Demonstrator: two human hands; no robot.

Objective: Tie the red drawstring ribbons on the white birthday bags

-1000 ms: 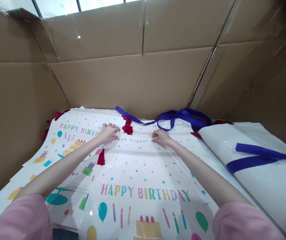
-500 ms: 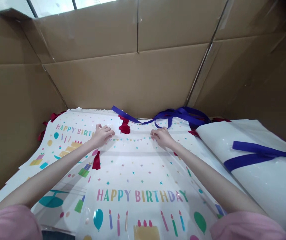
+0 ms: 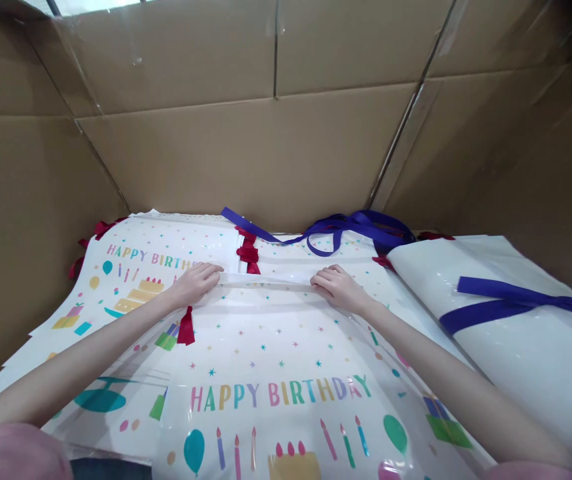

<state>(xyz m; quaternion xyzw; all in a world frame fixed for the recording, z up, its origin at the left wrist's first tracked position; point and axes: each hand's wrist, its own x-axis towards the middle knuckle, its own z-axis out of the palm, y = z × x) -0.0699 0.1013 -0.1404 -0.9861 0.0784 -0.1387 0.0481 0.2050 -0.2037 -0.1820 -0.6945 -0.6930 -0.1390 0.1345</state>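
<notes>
A glossy white sheet printed with HAPPY BIRTHDAY (image 3: 281,353), stars, candles, balloons and a cake lies in front of me. My left hand (image 3: 199,283) is closed on the left part of its far edge, and my right hand (image 3: 336,287) grips the same edge further right. Between the hands this edge is turned over as a narrow white strip (image 3: 266,282). The fingertips are partly hidden. Close to my left hand, a short red ribbon (image 3: 186,327) shows at the sheet's left side.
A similar printed sheet (image 3: 136,267) lies on a stack to the left. Long purple ribbon (image 3: 336,230) and red ribbon pieces (image 3: 249,252) lie beyond my hands. At right is a folded white sheet (image 3: 531,360) with a purple strap (image 3: 506,308). Tall cardboard walls (image 3: 226,153) surround everything.
The sheet's far edge, flat before with its bunting print showing, is now turned over as a plain white strip. My right hand has shifted slightly right and nearer; my left hand slightly left.
</notes>
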